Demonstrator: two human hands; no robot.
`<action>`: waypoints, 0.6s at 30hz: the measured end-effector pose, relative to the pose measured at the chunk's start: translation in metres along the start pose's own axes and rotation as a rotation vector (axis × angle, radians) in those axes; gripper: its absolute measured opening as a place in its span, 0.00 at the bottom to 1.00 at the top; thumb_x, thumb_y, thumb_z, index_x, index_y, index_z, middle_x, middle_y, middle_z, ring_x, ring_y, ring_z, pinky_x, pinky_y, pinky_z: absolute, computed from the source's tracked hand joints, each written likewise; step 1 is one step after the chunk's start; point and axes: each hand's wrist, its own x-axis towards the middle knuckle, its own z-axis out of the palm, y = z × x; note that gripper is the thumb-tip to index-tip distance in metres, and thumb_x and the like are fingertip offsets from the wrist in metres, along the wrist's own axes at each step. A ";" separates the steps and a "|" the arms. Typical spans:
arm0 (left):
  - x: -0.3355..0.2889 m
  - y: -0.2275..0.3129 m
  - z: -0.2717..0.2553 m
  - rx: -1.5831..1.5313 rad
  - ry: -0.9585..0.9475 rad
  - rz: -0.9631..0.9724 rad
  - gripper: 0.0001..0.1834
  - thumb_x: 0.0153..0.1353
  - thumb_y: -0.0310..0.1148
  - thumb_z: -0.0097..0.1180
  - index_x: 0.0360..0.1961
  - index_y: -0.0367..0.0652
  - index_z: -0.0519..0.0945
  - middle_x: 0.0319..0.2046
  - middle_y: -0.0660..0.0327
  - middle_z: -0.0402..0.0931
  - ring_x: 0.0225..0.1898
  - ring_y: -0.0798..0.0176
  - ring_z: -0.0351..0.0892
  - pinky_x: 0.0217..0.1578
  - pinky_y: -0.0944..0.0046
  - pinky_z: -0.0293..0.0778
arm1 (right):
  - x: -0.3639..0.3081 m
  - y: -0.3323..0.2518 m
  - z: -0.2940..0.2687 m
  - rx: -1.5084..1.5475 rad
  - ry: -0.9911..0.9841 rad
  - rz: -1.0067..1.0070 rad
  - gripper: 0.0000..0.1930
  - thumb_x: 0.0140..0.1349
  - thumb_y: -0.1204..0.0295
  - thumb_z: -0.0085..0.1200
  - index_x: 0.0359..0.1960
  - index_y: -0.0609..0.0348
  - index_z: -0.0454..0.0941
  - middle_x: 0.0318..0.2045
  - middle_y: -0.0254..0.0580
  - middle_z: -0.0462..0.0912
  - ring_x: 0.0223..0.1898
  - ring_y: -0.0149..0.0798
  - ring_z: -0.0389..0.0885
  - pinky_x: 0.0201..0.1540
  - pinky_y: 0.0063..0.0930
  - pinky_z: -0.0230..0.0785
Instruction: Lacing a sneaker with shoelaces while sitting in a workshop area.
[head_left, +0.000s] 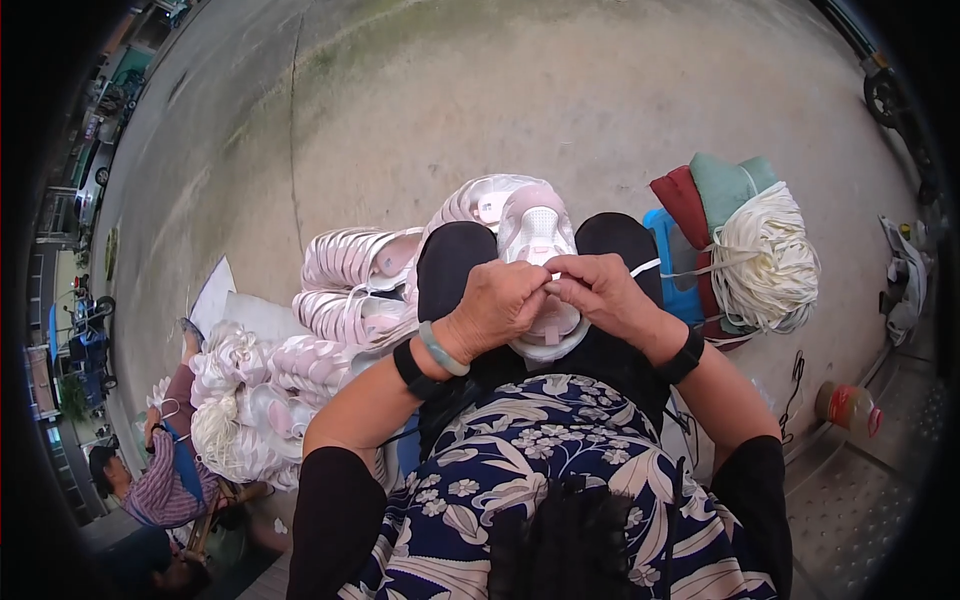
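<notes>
A white and pink sneaker (pixel 540 222) rests on my lap between my knees, its toe pointing away from me. Both hands meet over its lacing area. My left hand (pixel 497 303) is closed in a pinch, and my right hand (pixel 607 297) pinches close beside it. A white shoelace (pixel 646 267) sticks out past my right hand; the fingers cover much of the rest. To the right, a thick bundle of cream-white laces (pixel 768 262) hangs over red and green cloth (pixel 735 190), with a strand stretching toward my knee.
Rows of pink and white shoes (pixel 350 262) are stacked at my left, above a heaped pile of shoes and laces (pixel 245 400). A blue plastic seat (pixel 680 290) stands beside my right knee. Far right are a jar (pixel 840 408) and metal plating (pixel 850 510). People sit at lower left.
</notes>
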 end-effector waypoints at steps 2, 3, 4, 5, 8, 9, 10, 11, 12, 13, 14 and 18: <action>0.002 -0.005 0.000 0.089 -0.009 0.040 0.05 0.48 0.28 0.58 0.27 0.41 0.77 0.20 0.54 0.74 0.23 0.50 0.74 0.26 0.59 0.69 | 0.005 0.005 -0.002 0.035 -0.013 0.075 0.08 0.55 0.73 0.53 0.35 0.64 0.76 0.21 0.48 0.76 0.22 0.36 0.76 0.28 0.26 0.67; 0.003 -0.009 0.000 0.087 -0.010 0.030 0.05 0.48 0.28 0.58 0.27 0.41 0.77 0.20 0.54 0.74 0.23 0.50 0.74 0.26 0.59 0.69 | 0.006 0.009 -0.005 0.029 -0.039 0.123 0.08 0.55 0.74 0.53 0.35 0.64 0.77 0.20 0.47 0.76 0.21 0.33 0.74 0.28 0.25 0.67; 0.004 -0.012 0.000 0.118 -0.022 0.024 0.05 0.48 0.28 0.58 0.27 0.41 0.77 0.21 0.54 0.74 0.23 0.51 0.74 0.26 0.59 0.69 | 0.006 0.013 -0.008 0.026 -0.064 0.161 0.08 0.54 0.74 0.54 0.35 0.63 0.78 0.19 0.46 0.76 0.20 0.30 0.73 0.27 0.24 0.66; 0.006 -0.017 0.001 0.147 -0.025 0.026 0.06 0.47 0.28 0.59 0.27 0.41 0.77 0.21 0.54 0.74 0.24 0.51 0.74 0.27 0.60 0.69 | 0.007 0.019 -0.008 -0.006 -0.029 0.145 0.06 0.54 0.74 0.52 0.32 0.63 0.78 0.18 0.48 0.76 0.21 0.35 0.75 0.27 0.26 0.67; 0.012 -0.031 0.009 0.082 0.153 -0.020 0.07 0.47 0.29 0.60 0.27 0.39 0.77 0.23 0.55 0.74 0.25 0.53 0.74 0.27 0.61 0.69 | 0.012 0.036 -0.011 -0.192 0.066 0.219 0.05 0.57 0.77 0.50 0.31 0.66 0.76 0.18 0.35 0.76 0.22 0.24 0.72 0.25 0.21 0.66; 0.013 -0.034 0.011 0.051 0.150 -0.110 0.08 0.46 0.29 0.60 0.27 0.38 0.77 0.24 0.54 0.74 0.26 0.54 0.74 0.27 0.61 0.69 | 0.013 0.040 -0.010 -0.178 0.125 0.252 0.06 0.54 0.73 0.49 0.27 0.63 0.76 0.21 0.53 0.77 0.26 0.52 0.78 0.29 0.36 0.68; 0.014 -0.038 0.013 0.050 0.150 -0.116 0.08 0.46 0.29 0.60 0.27 0.38 0.77 0.24 0.54 0.74 0.26 0.54 0.74 0.27 0.61 0.69 | 0.015 0.044 -0.010 -0.170 0.124 0.227 0.06 0.54 0.73 0.49 0.27 0.63 0.76 0.21 0.53 0.77 0.26 0.52 0.78 0.29 0.36 0.68; 0.016 -0.042 0.014 0.038 0.107 -0.168 0.08 0.46 0.29 0.60 0.27 0.38 0.77 0.24 0.54 0.74 0.25 0.55 0.74 0.27 0.61 0.69 | 0.017 0.048 -0.010 -0.258 0.149 0.182 0.06 0.54 0.73 0.48 0.28 0.62 0.76 0.23 0.52 0.77 0.28 0.53 0.78 0.30 0.38 0.68; 0.018 -0.045 0.016 0.029 0.057 -0.225 0.08 0.46 0.29 0.60 0.27 0.38 0.76 0.23 0.54 0.74 0.25 0.55 0.74 0.27 0.61 0.69 | 0.018 0.051 -0.011 -0.346 0.174 0.142 0.06 0.54 0.73 0.48 0.28 0.61 0.76 0.24 0.52 0.77 0.29 0.53 0.77 0.31 0.39 0.68; 0.020 -0.046 0.017 0.024 0.060 -0.220 0.08 0.46 0.29 0.60 0.27 0.38 0.76 0.23 0.54 0.74 0.25 0.55 0.74 0.27 0.61 0.69 | 0.020 0.053 -0.010 -0.346 0.175 0.140 0.06 0.54 0.73 0.48 0.28 0.61 0.76 0.24 0.52 0.77 0.29 0.53 0.77 0.31 0.39 0.68; 0.021 -0.048 0.019 0.059 0.047 -0.234 0.08 0.46 0.29 0.60 0.27 0.38 0.76 0.23 0.54 0.73 0.25 0.55 0.74 0.27 0.61 0.69 | 0.021 0.055 -0.010 -0.382 0.178 0.114 0.06 0.54 0.72 0.48 0.29 0.61 0.76 0.25 0.52 0.78 0.30 0.54 0.77 0.32 0.41 0.68; 0.026 -0.052 0.021 0.072 0.001 -0.284 0.08 0.47 0.31 0.60 0.26 0.38 0.75 0.23 0.54 0.73 0.25 0.53 0.74 0.27 0.60 0.69 | 0.024 0.059 -0.008 -0.416 0.160 0.091 0.06 0.53 0.72 0.48 0.28 0.60 0.76 0.26 0.50 0.78 0.31 0.53 0.77 0.33 0.42 0.68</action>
